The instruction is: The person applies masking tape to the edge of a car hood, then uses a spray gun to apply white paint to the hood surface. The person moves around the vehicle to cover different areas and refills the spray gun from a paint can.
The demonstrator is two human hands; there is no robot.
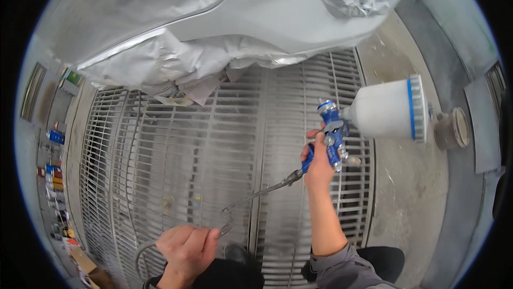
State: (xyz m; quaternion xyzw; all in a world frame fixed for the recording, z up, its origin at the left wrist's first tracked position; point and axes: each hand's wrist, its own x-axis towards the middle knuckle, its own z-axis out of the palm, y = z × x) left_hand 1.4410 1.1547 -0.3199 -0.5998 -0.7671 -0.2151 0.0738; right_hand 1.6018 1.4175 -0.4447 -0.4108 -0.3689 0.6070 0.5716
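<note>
My right hand point(319, 162) grips the handle of a blue spray gun point(332, 134) with a white paint cup point(389, 109) tipped to the right. A grey air hose point(256, 195) runs from the gun's base down to my left hand point(187, 246), which is closed around it near the lower edge. Above both hands hangs a pale grey car body panel point(278, 16), partly wrapped in crinkled masking film point(155, 64). The gun sits a little below and to the right of the panel's lower edge.
A metal floor grating point(214, 144) spans the middle. Bare concrete floor point(406, 182) lies to the right, with a small round can point(453, 128) on it. Shelves of small containers point(53, 182) line the left wall. A cardboard box point(88, 267) sits at lower left.
</note>
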